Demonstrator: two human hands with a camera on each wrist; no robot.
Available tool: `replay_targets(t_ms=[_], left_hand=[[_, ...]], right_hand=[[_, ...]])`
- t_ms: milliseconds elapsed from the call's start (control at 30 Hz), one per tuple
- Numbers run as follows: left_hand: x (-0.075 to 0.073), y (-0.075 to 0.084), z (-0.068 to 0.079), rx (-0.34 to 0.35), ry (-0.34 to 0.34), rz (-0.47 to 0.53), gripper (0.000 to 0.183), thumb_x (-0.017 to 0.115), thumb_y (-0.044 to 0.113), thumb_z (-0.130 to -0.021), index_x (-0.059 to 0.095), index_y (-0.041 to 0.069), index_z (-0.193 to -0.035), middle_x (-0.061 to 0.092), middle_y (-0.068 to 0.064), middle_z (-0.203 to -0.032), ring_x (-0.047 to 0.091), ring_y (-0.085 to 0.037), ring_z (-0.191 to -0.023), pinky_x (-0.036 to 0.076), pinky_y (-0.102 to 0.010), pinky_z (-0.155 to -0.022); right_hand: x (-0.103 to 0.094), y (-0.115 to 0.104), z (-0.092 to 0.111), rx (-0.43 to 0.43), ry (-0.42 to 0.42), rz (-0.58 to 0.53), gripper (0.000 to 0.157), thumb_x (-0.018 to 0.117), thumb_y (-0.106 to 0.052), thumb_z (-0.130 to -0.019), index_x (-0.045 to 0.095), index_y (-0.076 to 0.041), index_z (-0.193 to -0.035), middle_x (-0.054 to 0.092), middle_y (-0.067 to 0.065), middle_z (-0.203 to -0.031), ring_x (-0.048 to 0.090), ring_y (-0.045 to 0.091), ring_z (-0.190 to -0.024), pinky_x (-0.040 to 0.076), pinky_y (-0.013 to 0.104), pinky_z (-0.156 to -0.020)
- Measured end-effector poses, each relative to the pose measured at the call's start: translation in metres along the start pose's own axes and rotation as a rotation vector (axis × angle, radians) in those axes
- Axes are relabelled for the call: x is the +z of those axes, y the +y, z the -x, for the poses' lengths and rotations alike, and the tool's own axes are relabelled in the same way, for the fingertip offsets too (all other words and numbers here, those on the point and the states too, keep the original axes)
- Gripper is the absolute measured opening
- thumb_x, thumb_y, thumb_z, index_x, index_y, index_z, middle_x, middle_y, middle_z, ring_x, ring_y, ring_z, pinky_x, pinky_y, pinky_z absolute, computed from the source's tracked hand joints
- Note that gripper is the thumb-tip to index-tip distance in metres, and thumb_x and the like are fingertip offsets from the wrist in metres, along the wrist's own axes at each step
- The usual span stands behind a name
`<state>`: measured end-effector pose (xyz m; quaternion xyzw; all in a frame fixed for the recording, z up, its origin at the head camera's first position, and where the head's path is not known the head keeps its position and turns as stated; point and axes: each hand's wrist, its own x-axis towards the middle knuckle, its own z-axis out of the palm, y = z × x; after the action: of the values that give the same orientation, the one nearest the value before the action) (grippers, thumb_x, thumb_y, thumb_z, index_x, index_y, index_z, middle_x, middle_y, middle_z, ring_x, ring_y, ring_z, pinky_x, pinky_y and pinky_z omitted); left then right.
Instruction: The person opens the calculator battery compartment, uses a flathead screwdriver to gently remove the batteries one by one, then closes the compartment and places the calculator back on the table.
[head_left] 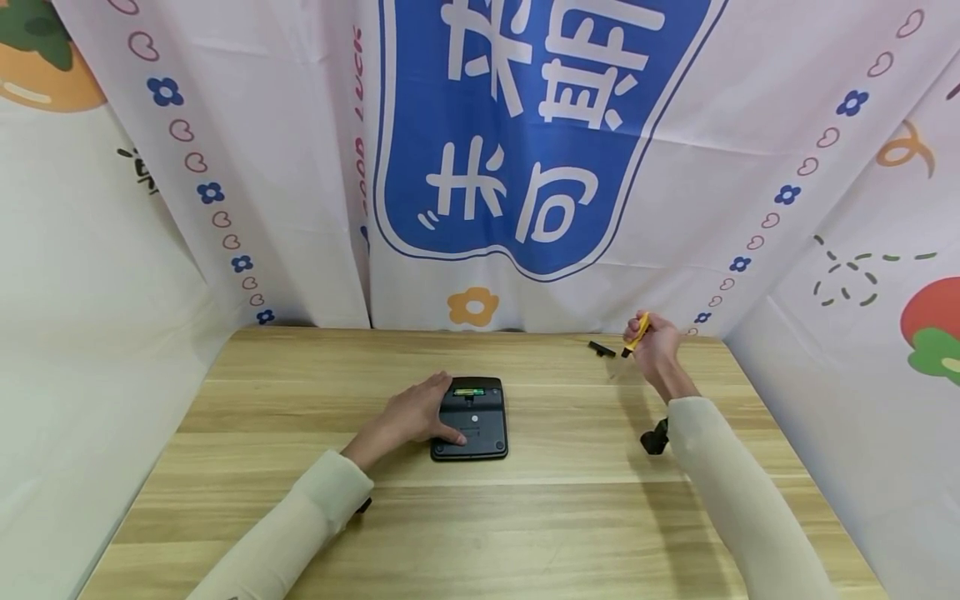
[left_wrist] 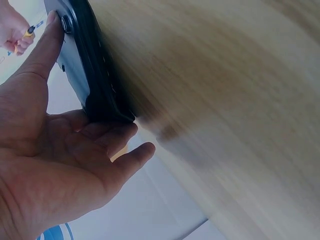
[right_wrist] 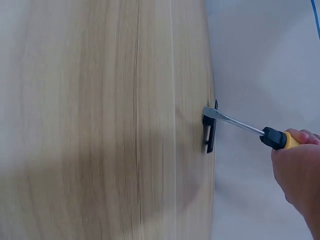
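A black calculator (head_left: 487, 427) lies face down on the table, its battery slot uncovered and a green battery (head_left: 469, 392) showing inside. My left hand (head_left: 411, 414) holds its left side, with the thumb across the back and fingers at the edge, as the left wrist view also shows. My right hand (head_left: 662, 348) grips the yellow-and-black handle of a flat-blade screwdriver (right_wrist: 240, 123) above the table's far right part. Near the blade is a small black battery cover (head_left: 602, 349); in the right wrist view the tip overlaps the cover (right_wrist: 210, 137), and contact cannot be told.
The wooden table (head_left: 480, 533) ends at a printed white curtain (head_left: 315, 283) along its far edge. White printed sheets also hang at the left and right sides. A black wrist device (head_left: 655, 437) sits below the right sleeve.
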<state>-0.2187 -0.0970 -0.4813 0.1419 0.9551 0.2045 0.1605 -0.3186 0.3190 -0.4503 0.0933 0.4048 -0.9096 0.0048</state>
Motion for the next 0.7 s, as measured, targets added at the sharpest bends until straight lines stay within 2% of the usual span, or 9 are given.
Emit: replay_targets(t_ms=[167, 467, 700], left_hand=[[0.0, 0.001, 0.001, 0.003, 0.002, 0.005, 0.115, 0.093, 0.049, -0.078, 0.034, -0.001, -0.163, 0.03, -0.021, -0.171, 0.034, -0.04, -0.156, 0.034, -0.06, -0.124], [0.001, 0.001, 0.0, -0.006, -0.004, 0.005, 0.115, 0.093, 0.049, -0.079, 0.033, 0.0, -0.164, 0.029, -0.02, -0.172, 0.034, -0.04, -0.156, 0.034, -0.06, -0.124], [0.002, 0.0, -0.001, -0.007, -0.003, -0.001, 0.116, 0.093, 0.051, -0.079, 0.033, 0.0, -0.164, 0.028, -0.02, -0.172, 0.034, -0.039, -0.156, 0.034, -0.06, -0.124]], right_hand=[[0.012, 0.01, 0.002, 0.038, -0.029, -0.019, 0.04, 0.018, -0.019, -0.116, 0.049, -0.005, -0.096, 0.042, 0.004, -0.077, 0.035, 0.016, -0.065, 0.029, 0.027, -0.064], [0.032, 0.025, 0.006, 0.054, -0.069, -0.035, 0.041, 0.019, -0.018, -0.114, 0.049, -0.007, -0.088, 0.041, 0.003, -0.067, 0.031, 0.015, -0.058, 0.023, 0.027, -0.062], [0.047, 0.039, 0.012, 0.024, -0.101, -0.011, 0.042, 0.021, -0.015, -0.111, 0.048, -0.011, -0.079, 0.038, -0.001, -0.065, 0.025, 0.013, -0.057, 0.019, 0.026, -0.057]])
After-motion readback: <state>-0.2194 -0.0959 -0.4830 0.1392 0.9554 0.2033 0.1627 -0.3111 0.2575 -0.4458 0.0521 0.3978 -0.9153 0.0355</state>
